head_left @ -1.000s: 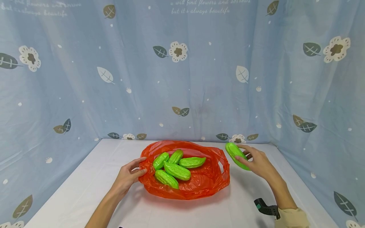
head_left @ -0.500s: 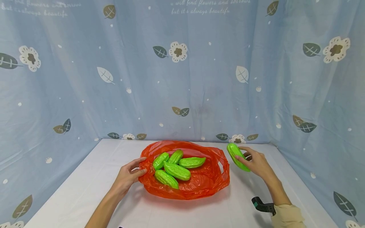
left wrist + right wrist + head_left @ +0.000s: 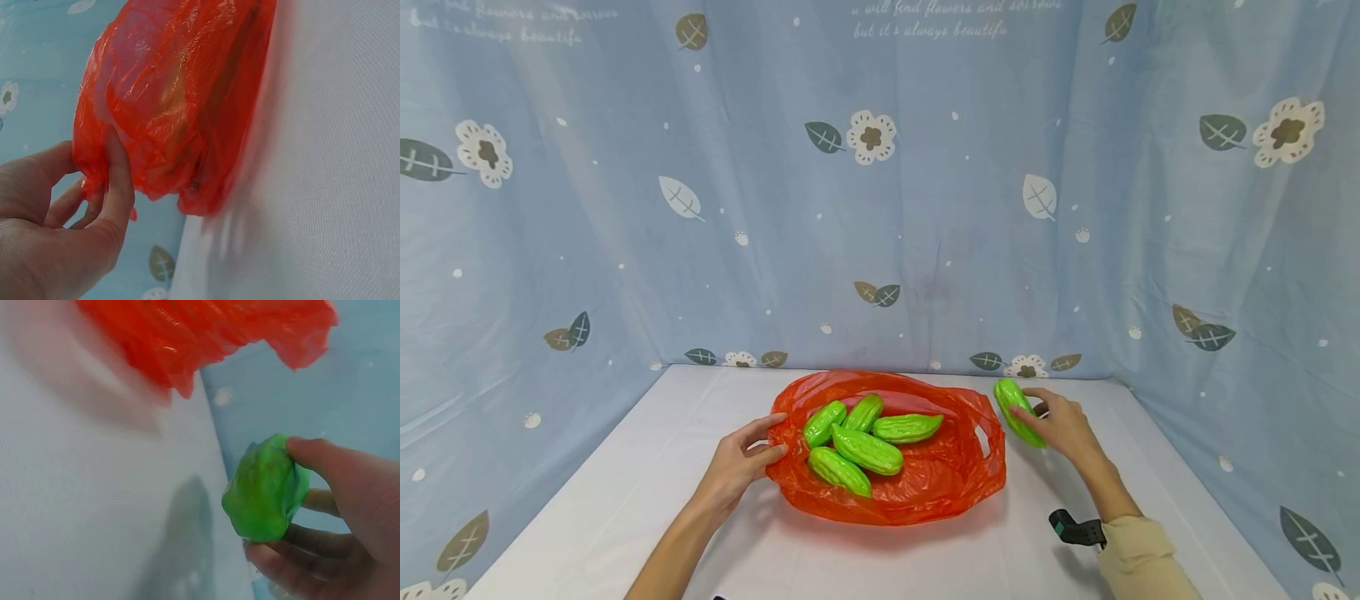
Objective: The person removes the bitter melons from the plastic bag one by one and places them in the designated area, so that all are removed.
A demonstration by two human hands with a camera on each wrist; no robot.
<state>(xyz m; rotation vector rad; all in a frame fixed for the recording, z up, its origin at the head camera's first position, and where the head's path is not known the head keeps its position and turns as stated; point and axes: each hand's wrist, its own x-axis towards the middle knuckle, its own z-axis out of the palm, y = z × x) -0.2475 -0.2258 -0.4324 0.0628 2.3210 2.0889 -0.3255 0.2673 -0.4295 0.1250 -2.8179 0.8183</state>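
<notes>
Steadying hand: the left hand (image 3: 739, 460), fingers bent and parted, pinches the left edge of a thin, see-through red plastic bag (image 3: 925, 490) lying wide-mouthed on a white cloth-covered table (image 3: 850, 571).
Carrying hand: the right hand (image 3: 1069, 427) has thumb and fingers curled round a bumpy, oblong bright-green gourd (image 3: 1006, 399), spread only as wide as its girth.
Held gourd: outside the bag, just beside its right end, tilted and apparently clear of the table.
Bagged gourds: five more oblong green gourds (image 3: 867, 452) lie inside, grouped toward the left.
Step in hand: judged from this, one gourd is being moved by the right hand while the left braces the bag.
Next move: it likely calls for a firm pinch and clearance from the bag's right rim, where a handle hole could snag.
Left wrist view: film bunched between thumb and fingers, unclear from the head; the gourds, plain from above, are mere dim shapes here.
Right wrist view: fingertips under the gourd, and its shadow lying apart.
</notes>
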